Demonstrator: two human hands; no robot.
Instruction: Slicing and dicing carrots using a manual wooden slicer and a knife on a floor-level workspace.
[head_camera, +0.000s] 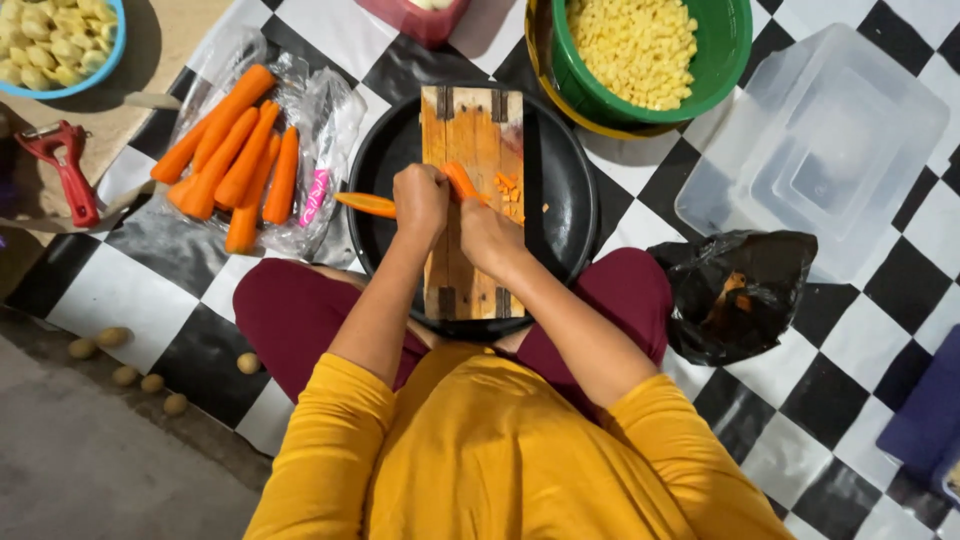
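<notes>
- Carrot piece, peeled and orange (462, 181), lies on the worn wooden chopping board (472, 200), which rests across a round black pan (570, 190) in front of the seated person's knees.
- Left hand (420, 200) is curled closed over the board's left side; a long orange carrot strip (365, 204) pokes out to its left, so it seems to be gripping that strip, though what else is in the fist I cannot tell.
- Right hand (488, 232) is closed down at the carrot piece, fingers bent; whether it holds a blade is hidden from here.
- Small orange diced bits (510, 190) sit just beside the hands on the board, so I judge the cutting to be mid-way.
- Whole peeled carrots on a clear plastic bag (235, 160) wait well to the left.
- Next, I'd say, the piece needs steadying and feeding forward in small even steps, fingertips kept back.
</notes>
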